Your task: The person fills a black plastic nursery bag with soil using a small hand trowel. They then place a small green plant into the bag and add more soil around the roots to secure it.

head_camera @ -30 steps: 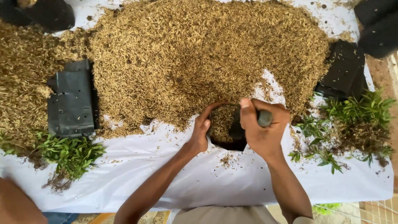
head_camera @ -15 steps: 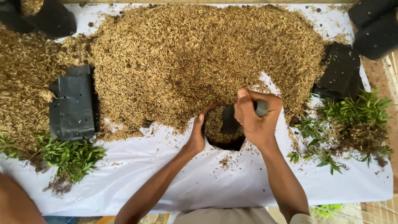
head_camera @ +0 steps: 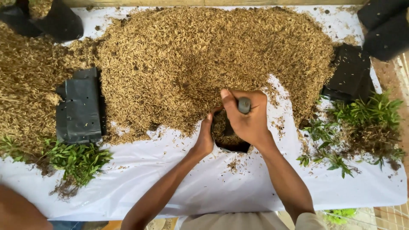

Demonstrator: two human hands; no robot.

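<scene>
A small black grow bag [head_camera: 232,142] stands open at the near edge of a big heap of brown husk [head_camera: 200,59], partly filled with the same husk. My left hand [head_camera: 205,136] grips the bag's left rim and holds it up. Over the bag's mouth my right hand [head_camera: 247,119] is closed around a grey rod-like tool [head_camera: 243,105], whose rounded end sticks up out of my fist. The tool's lower end is hidden by my hand and the bag.
A white sheet [head_camera: 204,191] covers the table. Flat black bags lie at the left [head_camera: 80,106] and right [head_camera: 350,74]. Green seedlings with roots lie in bunches at the left [head_camera: 74,159] and right [head_camera: 362,123]. Another person's arm [head_camera: 19,211] shows at the bottom left.
My right hand with the tool has shifted left and up, from the bag's right side to over its mouth. The left hand has kept its hold on the rim.
</scene>
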